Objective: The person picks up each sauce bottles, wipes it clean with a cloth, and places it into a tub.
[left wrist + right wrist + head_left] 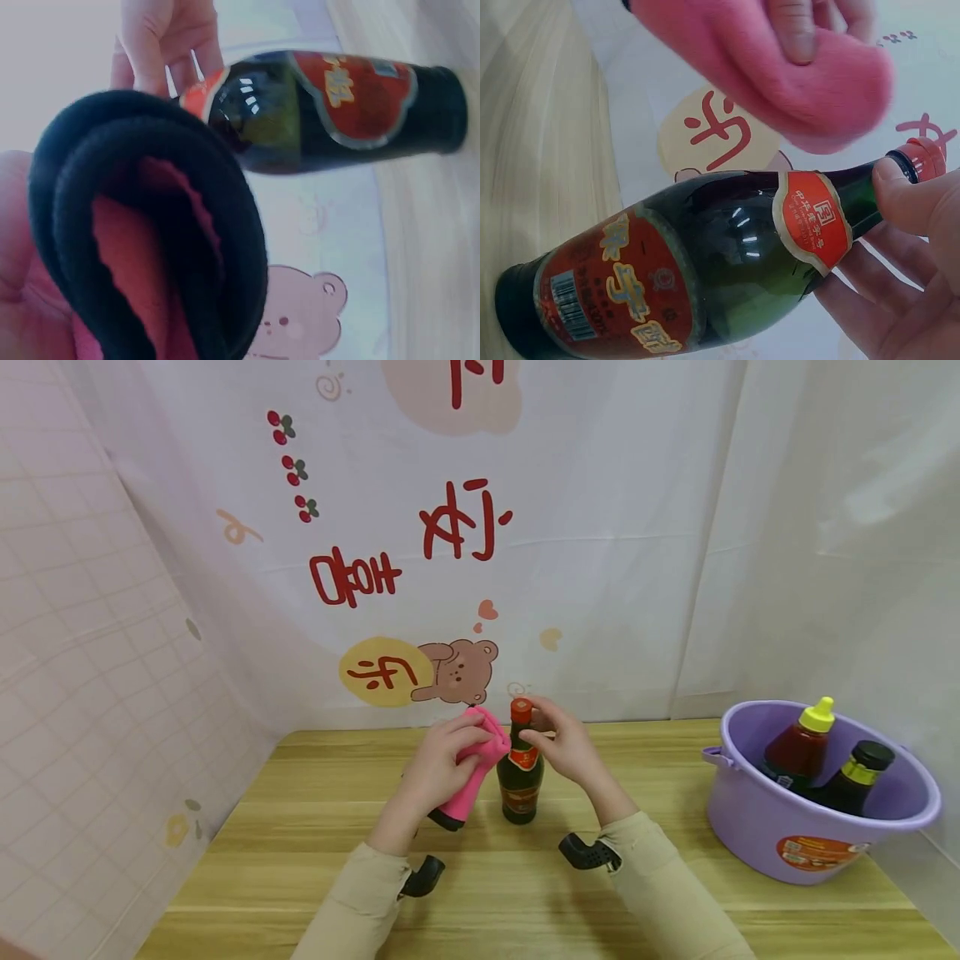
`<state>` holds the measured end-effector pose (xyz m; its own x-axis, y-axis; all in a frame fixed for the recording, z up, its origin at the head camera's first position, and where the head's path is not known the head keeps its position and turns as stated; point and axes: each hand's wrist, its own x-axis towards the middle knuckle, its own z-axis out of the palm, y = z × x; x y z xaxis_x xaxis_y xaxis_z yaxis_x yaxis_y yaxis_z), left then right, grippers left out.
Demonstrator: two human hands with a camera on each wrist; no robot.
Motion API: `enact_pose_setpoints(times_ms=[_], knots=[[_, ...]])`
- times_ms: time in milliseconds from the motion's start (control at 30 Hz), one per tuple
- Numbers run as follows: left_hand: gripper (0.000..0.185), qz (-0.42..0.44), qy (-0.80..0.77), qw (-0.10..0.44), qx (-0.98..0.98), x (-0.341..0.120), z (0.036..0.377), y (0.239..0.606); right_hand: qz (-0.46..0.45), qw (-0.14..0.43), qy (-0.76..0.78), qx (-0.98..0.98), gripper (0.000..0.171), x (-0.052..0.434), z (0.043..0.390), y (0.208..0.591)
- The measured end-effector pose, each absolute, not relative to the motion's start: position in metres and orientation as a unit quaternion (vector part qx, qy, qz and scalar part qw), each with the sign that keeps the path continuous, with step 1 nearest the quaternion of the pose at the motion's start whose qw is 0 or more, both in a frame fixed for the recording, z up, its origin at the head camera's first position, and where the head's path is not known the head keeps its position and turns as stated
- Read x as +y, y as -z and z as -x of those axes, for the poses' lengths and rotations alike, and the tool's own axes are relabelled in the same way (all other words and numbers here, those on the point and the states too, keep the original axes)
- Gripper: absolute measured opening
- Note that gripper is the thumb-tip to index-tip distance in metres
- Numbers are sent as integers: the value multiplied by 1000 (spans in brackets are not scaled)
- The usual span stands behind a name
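My left hand grips a folded pink cloth with black edging, just left of a dark green glass vinegar bottle. In the left wrist view, the cloth's black rim opens as a rolled loop toward the camera. The bottle stands upright on the table, with a red cap and red labels. At its neck, my right hand holds it, the thumb just under the cap and the other fingers behind the neck. A small gap separates cloth and bottle in the right wrist view.
On the right of the wooden table stands a purple bucket. Inside it are a red sauce bottle with a yellow nozzle and a dark bottle with a black cap. A printed white curtain hangs behind the table.
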<state>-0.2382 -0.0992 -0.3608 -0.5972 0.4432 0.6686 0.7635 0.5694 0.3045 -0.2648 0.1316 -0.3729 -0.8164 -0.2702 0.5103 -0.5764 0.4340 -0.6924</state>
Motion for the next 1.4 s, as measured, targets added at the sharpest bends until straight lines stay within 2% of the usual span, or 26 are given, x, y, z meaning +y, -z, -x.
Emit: enact_pose_setpoints(times_ms=[433, 633, 1133, 1400], knots=[[25, 359, 291, 274, -843, -74, 241, 363, -254, 159, -462, -835, 51, 135, 269, 376], [23, 362, 268, 288, -845, -74, 238, 372, -254, 156, -463, -834, 53, 135, 269, 377], [18, 351, 244, 252, -868, -81, 228, 396, -248, 161, -465, -834, 56, 133, 267, 376], [18, 355, 235, 264, -865, -84, 224, 407, -244, 167, -459, -838, 56, 133, 265, 376]])
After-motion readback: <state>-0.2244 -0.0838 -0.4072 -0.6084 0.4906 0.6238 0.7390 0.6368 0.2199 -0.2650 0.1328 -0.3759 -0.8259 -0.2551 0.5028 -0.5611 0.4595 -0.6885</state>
